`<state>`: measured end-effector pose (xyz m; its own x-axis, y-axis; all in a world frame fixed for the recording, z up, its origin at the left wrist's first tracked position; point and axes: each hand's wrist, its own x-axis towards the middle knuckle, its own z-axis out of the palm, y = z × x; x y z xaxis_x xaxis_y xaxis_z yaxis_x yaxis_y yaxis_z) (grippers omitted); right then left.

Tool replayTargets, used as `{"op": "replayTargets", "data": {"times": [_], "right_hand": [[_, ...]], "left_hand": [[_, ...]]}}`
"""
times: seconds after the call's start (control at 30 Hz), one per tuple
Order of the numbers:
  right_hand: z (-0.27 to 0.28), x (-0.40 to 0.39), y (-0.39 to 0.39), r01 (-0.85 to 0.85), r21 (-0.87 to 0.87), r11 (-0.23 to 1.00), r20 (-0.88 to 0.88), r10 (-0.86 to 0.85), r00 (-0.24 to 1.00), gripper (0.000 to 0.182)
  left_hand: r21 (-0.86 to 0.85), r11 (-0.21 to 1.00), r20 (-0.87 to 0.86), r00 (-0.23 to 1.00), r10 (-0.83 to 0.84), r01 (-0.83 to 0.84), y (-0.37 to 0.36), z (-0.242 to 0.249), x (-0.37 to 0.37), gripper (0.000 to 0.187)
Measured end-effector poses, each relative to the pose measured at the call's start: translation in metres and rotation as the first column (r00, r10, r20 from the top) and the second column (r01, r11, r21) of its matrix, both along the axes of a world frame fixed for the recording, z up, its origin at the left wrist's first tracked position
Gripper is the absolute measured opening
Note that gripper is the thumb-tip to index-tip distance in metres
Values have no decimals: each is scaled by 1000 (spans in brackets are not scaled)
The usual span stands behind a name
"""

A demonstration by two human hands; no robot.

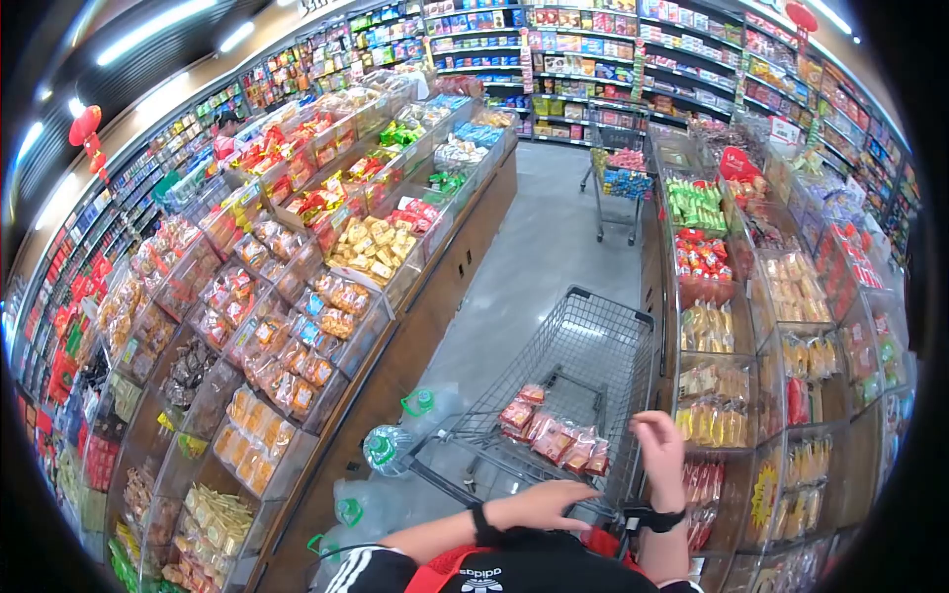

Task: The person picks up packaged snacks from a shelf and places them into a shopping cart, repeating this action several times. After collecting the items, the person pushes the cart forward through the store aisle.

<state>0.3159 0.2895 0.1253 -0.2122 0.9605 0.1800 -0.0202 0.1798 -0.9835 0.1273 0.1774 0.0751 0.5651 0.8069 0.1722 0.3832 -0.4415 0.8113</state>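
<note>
My left hand point(544, 506) is over the near end of a grey wire shopping cart point(578, 341). Its fingers stretch to the right with the thumb apart, and nothing shows in it. Above the cart's right side, near the candy bins, my right hand point(659, 450) is raised with loosely bent fingers and no item visible in it. Both wrists wear black bands. Inside the cart, several red-and-pink snack packets point(563, 440) lie on the wire bottom. Part of the cart's handle is hidden behind my left hand and body.
Large clear water jugs point(386, 450) with green caps stand on the floor left of the cart. Bulk snack bins point(371, 252) line the left, with more bins point(707, 326) close on the right. Another loaded cart point(621, 178) stands farther up the aisle point(539, 217).
</note>
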Motion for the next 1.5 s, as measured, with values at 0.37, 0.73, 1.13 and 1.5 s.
{"op": "replayTargets", "data": {"times": [0.37,0.73,1.13,1.5], "right_hand": [[13,-47,-26,-6,142,990,105,-9,994,8],[7,-36,-29,28,-26,999,-264,-34,964,8],[3,-16,-25,-630,-195,752,-974,-74,212,8],[-7,-31,-31,-89,739,667,387,-314,867,9]], "left_hand": [[-503,860,456,872,179,86,2,19,44,50],[-343,934,286,958,-2,105,5,11,50,46],[-471,868,302,953,-9,157,5,-4,56,42],[-566,820,246,967,74,81,4,-18,63,44]]}}
